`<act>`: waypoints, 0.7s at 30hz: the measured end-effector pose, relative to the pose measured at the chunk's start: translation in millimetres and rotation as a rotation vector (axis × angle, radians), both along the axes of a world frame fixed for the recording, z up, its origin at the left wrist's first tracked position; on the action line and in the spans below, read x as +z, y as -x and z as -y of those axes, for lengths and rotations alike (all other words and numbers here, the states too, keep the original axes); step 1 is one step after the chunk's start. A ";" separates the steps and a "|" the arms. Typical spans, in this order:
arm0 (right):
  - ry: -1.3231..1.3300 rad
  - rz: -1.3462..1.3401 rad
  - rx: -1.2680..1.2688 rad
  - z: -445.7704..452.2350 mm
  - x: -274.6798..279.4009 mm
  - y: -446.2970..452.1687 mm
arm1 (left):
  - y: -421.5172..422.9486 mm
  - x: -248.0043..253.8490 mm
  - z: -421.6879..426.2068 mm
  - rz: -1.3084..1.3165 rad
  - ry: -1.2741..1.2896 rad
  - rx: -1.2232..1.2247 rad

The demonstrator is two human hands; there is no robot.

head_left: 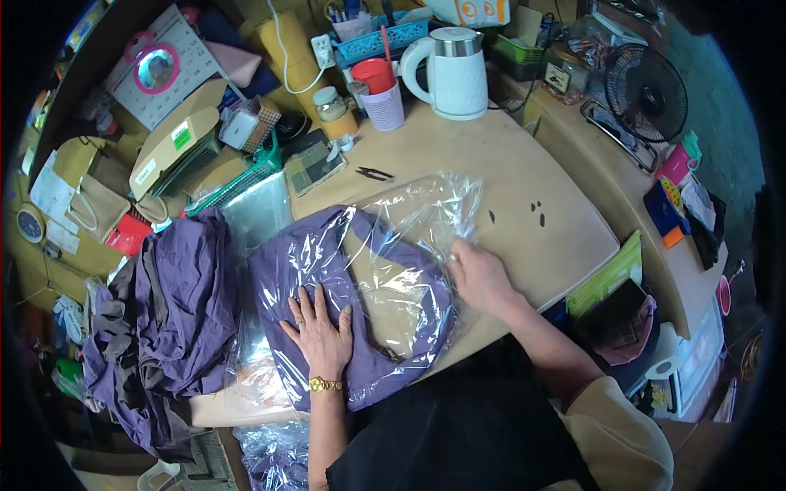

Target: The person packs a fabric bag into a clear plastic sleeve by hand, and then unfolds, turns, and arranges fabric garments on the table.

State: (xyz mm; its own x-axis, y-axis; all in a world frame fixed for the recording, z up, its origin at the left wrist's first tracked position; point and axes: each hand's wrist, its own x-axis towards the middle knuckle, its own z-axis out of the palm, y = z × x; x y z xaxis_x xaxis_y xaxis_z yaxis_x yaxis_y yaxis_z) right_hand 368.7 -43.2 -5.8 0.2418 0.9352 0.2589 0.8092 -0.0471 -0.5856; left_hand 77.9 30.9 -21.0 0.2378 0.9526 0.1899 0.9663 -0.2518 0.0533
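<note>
A purple fabric item with a wide loop, like a shoulder bag [286, 266], lies flat inside a clear plastic bag [449, 200] on the table. My left hand [322, 337], with a gold watch at its wrist, presses on its left part through the plastic, fingers spread. At the other side, my right hand [481, 277] is closed on the edge of the plastic bag, beside the loop. Beyond the plastic lies a small pair of black thread snips [374, 173].
Left of the work is a heap of purple fabric [184, 286]. Along the back stand a white kettle [458, 78], a lilac cup [383, 109] and a jar [334, 114]. Small dark pieces [539, 214] lie at right, below a black fan [647, 92]. Wrapped purple items [278, 458] sit below the table edge.
</note>
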 end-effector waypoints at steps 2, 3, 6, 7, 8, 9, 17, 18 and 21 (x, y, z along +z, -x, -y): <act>-0.062 -0.627 -0.028 -5.8 16.0 -29.3 | -0.6 -2.5 -0.8 -0.002 0.009 0.019; -0.131 -0.759 -0.059 -6.6 17.7 -57.3 | -3.2 0.6 -0.2 0.020 0.006 0.023; -0.205 -0.551 -0.129 11.1 38.4 -133.0 | -8.9 1.4 0.5 0.073 0.015 0.033; -0.179 -0.347 -0.248 14.3 37.4 -148.0 | -10.8 0.3 1.8 0.057 0.014 0.039; -0.186 -0.335 -0.247 19.5 42.8 -156.1 | -13.2 -0.8 1.9 0.045 0.011 0.045; -0.188 -0.052 -0.462 25.3 50.5 -162.4 | -13.4 1.9 2.2 0.045 0.022 0.044; 0.523 -0.628 -0.092 -66.7 43.5 -147.7 | -13.3 0.7 1.2 0.028 0.011 0.033; 0.525 -0.626 -0.086 -74.7 40.5 -139.8 | -11.7 0.4 1.7 0.002 0.012 0.042; 0.449 -0.613 0.562 -90.2 40.8 -136.3 | -9.6 2.9 -0.2 0.002 0.033 0.044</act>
State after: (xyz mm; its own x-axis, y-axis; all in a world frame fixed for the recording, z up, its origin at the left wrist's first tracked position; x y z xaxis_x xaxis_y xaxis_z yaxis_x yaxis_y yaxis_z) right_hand 504.9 47.0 35.0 -0.2999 0.9375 -0.1764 0.3386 -0.0683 -0.9384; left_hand 87.4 31.2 -18.1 0.1954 0.9679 0.1584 0.9762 -0.2074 0.0630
